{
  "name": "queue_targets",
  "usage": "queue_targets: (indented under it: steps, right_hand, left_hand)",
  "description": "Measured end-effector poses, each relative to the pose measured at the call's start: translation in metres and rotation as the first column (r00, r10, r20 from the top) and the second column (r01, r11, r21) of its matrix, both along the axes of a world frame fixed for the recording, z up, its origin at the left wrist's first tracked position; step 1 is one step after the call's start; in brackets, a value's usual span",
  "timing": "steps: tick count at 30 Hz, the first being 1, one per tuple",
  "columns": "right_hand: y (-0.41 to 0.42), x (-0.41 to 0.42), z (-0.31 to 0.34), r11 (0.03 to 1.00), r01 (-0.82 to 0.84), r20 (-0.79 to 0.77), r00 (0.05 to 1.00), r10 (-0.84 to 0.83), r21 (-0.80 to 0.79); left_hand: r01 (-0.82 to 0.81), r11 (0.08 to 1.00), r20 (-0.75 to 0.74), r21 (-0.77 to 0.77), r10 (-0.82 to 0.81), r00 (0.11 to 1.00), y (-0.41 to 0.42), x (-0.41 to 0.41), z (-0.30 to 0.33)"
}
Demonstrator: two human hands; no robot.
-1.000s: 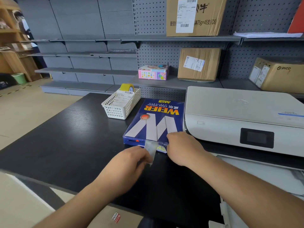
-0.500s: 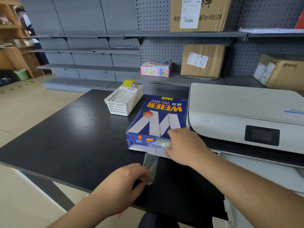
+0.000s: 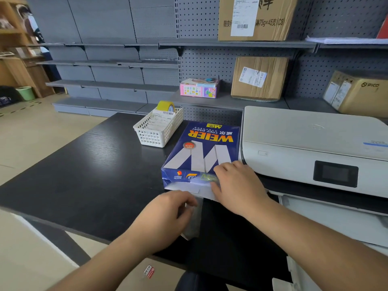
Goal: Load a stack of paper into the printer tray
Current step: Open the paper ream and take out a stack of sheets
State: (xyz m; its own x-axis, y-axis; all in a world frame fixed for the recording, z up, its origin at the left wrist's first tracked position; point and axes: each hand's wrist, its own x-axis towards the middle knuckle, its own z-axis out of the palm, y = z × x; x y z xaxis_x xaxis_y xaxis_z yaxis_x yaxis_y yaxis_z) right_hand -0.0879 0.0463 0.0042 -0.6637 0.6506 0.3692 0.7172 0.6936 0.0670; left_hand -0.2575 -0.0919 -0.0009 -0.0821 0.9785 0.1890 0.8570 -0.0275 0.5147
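At the far left of the black table (image 3: 88, 164), a white basket (image 3: 158, 131) holding slips and a roll of yellow tape (image 3: 165, 106) stands apart from the work. At the near edge, a person's left hand (image 3: 168, 215) pinches a strip of clear tape (image 3: 194, 219) peeled from the pack, fingers closed on it and drawn toward the body. Just right of it, the blue ream of copy paper (image 3: 201, 152) lies flat on the table, its near end flap open so that the white sheet edges (image 3: 189, 189) show beneath the wrapper. The right hand (image 3: 237, 185) presses down on the ream's near right corner, fingers curled over the wrapper, steadying it rather than lifting. The ream sits just beside the white printer (image 3: 315, 143), whose paper tray (image 3: 336, 219) juts out at the near right, apparently without a stack yet. The step in hand looks like unsealing the pack; next, the tape likely needs setting aside and a sheaf sliding out square, then carrying right to the tray
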Motion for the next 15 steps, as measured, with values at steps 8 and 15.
queue_targets:
  steps: [8, 15]
  right_hand:
    - [0.006, 0.0, 0.009, 0.984, -0.092, 0.054, 0.995, 0.085, 0.152]
    - [-0.009, 0.001, 0.023, 0.981, -0.165, -0.046, 0.984, 0.171, 0.106]
  left_hand:
    - [0.042, 0.999, -0.081, -0.01, -0.043, 0.996, 0.03, 0.002, 0.003]
    - [0.098, 0.995, -0.241, 0.001, -0.095, 0.966, 0.045, -0.004, -0.024]
